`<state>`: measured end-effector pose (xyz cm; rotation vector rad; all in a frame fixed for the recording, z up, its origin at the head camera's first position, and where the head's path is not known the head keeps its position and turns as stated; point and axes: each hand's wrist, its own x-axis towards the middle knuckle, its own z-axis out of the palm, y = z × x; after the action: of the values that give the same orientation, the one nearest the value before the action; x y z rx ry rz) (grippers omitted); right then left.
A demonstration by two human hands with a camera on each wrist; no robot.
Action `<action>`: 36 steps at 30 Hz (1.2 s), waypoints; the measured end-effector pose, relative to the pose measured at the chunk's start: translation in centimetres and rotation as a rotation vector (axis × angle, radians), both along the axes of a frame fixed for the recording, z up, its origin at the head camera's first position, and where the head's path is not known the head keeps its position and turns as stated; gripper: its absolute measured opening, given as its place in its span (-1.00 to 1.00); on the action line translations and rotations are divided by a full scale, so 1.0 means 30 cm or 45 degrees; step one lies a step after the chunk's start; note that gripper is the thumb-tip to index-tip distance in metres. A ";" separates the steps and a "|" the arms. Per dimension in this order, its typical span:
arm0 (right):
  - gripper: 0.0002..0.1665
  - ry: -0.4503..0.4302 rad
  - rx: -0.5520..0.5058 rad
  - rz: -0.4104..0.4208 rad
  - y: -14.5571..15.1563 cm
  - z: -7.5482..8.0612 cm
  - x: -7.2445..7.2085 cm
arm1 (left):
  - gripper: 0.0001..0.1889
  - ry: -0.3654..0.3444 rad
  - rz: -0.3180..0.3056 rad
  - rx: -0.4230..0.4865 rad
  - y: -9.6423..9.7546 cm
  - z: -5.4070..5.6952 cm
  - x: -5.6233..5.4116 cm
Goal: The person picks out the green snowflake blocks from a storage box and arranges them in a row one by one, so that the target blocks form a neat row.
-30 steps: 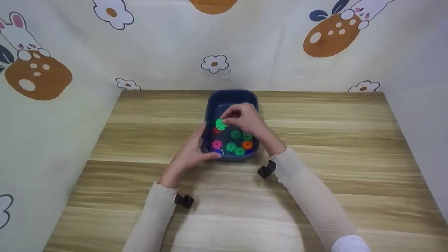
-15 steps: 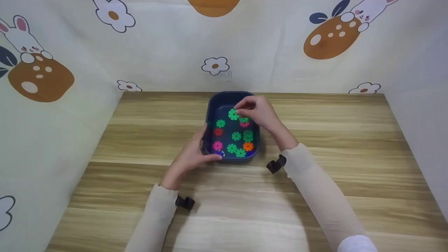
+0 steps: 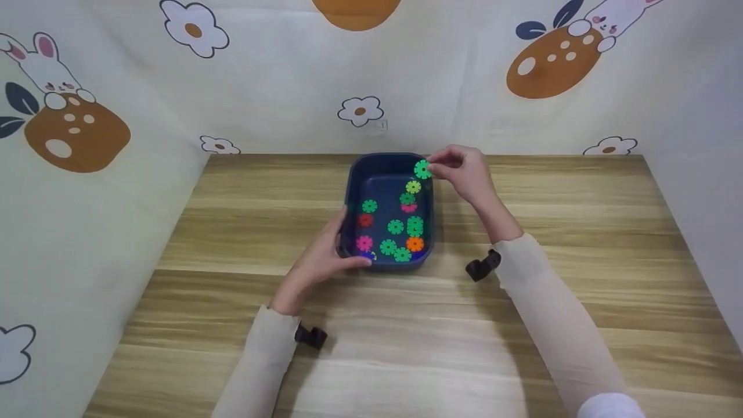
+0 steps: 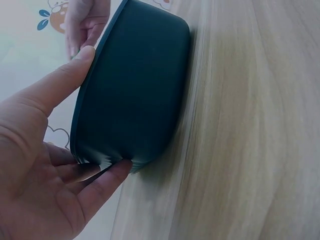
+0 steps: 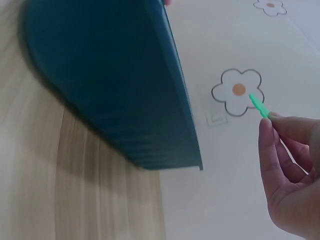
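In the head view a dark blue plastic box (image 3: 383, 191) stands on the table with several toothed plastic discs on its floor. My left hand (image 3: 313, 258) grips its near left corner, thumb along the near rim and fingers against the left side; the left wrist view shows thumb and fingers spread around that corner. Between thumb and index finger, my right hand (image 3: 469, 175) pinches a bright green toothed disc (image 3: 423, 169) over the box's far right rim. Seen edge-on in the right wrist view, this green disc (image 5: 258, 106) stands apart from the box wall.
Inside the box lie a yellow disc (image 3: 413, 187), an orange disc (image 3: 415, 244), a red disc (image 3: 365, 220), a pink disc (image 3: 364, 242) and several green ones. A patterned cloth (image 3: 290, 75) hangs behind the wooden table (image 3: 569, 209).
My right hand has moved right and away from me, from the box's middle to its far right rim, with the green disc. The yellow disc has come into sight. My left hand stays put.
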<state>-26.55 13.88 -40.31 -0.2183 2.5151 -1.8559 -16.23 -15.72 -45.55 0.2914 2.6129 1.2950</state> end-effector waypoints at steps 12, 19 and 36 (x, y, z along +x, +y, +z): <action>-0.68 -0.048 -0.240 -0.156 0.125 -0.083 -0.038 | 0.27 -0.029 0.015 0.022 0.006 -0.006 0.005; -0.66 -0.167 -0.263 -0.219 0.181 -0.129 -0.056 | 0.26 -0.020 0.013 0.004 0.007 0.000 0.007; -0.65 -0.337 -0.035 -0.279 0.235 -0.199 -0.065 | 0.25 -0.012 0.001 -0.001 0.005 0.001 0.000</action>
<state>-28.51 20.93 -46.28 0.2960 2.4138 -1.8460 -16.22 -15.56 -45.54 0.2834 2.6062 1.2928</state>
